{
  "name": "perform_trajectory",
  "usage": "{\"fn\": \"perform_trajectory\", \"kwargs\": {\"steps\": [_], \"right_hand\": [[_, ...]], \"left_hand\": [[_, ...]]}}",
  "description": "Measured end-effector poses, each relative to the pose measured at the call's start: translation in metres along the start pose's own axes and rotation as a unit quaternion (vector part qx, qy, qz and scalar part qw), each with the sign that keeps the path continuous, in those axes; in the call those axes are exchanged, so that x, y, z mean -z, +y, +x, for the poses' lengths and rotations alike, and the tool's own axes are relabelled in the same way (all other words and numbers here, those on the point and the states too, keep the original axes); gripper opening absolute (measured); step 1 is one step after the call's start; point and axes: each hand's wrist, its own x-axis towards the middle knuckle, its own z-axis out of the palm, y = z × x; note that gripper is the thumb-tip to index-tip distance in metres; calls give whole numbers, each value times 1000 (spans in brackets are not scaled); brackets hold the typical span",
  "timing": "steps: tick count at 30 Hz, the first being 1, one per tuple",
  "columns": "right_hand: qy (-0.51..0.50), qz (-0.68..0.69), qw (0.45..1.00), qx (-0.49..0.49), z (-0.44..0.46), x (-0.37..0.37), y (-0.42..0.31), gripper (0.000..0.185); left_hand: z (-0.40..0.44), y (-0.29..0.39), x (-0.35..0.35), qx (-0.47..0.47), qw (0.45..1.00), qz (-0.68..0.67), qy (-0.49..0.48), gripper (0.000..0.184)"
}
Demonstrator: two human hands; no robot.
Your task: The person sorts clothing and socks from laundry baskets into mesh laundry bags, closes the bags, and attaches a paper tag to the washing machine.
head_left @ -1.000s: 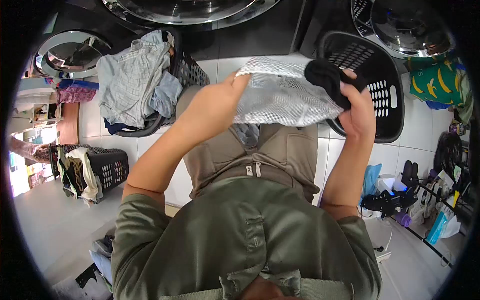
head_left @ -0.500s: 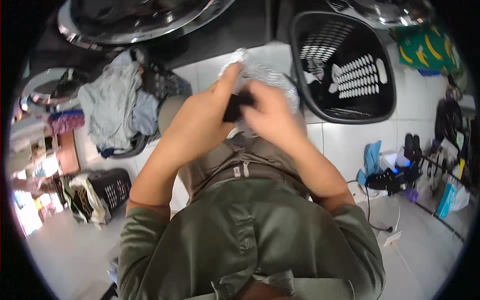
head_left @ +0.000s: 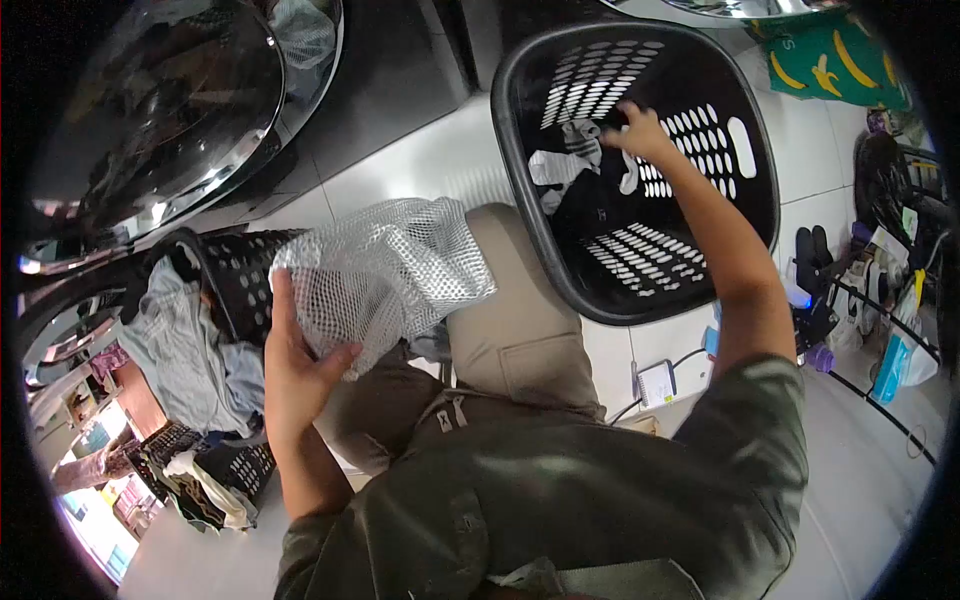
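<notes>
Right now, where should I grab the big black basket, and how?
Grab the basket by the rim strip on the person's right. A long slot just below it looks made for fingers. Best come from outside on that side, because the person's right hand is reaching inside.

right basket [head_left: 509, 150] — garments [head_left: 574, 200] inside | left basket [head_left: 240, 290] — clothes [head_left: 185, 345] atop | mesh bag [head_left: 410, 260] between

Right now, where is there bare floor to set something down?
Bare tile shows between dark machine, mesh bag and large basket; and floor below the white cloth at lower left. Crowded: the heaped clothes at left, and that basket, where the right hand reaches.
</notes>
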Motion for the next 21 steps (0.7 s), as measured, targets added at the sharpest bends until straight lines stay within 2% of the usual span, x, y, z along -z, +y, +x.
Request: {"fn": "perform_trajectory", "kwargs": {"steps": [2, 3, 5, 7, 9, 10, 11, 14, 15, 17, 19, 20, 21], "right_hand": [[-95, -85, 991, -51, 21, -37, 27, 98], [-84, -67, 994, -19, 44, -79, 64, 112], [-90, -42, 991, -91, 52, -116, 38, 118], [-165, -73, 981, -69, 36, -125, -18, 105], [-212, -160, 959, -103, 10, -116, -72, 98], [-109, -207, 968, -86, 4, -139, -67, 82], [-108, -208, 968, -88, 7, -151, -59, 82], [49, -146, 985, -78, 27, -179, -31, 50], [20, -107, 989, -96, 34, -172, -28, 42], [33, -53, 997, -52, 54, -173, -1, 45], [-73, 36, 997, 19, 67, -147, 22, 37], [-126, 112, 985, -46, 50, -99, 9, 32], [-230, 284, 931, -21, 47, -73, 20, 34]], "left_hand": [[7, -3, 3, 32, 999, 4, -9, 96], [9, -4, 4, 61, 998, 7, -16, 96], [12, -13, 5, 62, 997, 42, -6, 96], [12, -21, 8, 82, 996, 38, -8, 97], [17, -22, 7, 100, 995, 29, -7, 97], [18, -23, 6, 116, 992, 44, -8, 97], [22, -25, 4, 128, 990, 57, -5, 97], [24, -27, -1, 133, 990, 41, -6, 97], [22, -29, -1, 125, 991, 50, -6, 98], [19, -23, 2, 136, 990, 40, -5, 100], [15, -18, 5, 106, 993, 41, 25, 98], [14, -10, 9, 90, 995, 45, 11, 96], [12, -9, 11, 83, 996, 42, 12, 96]]}}
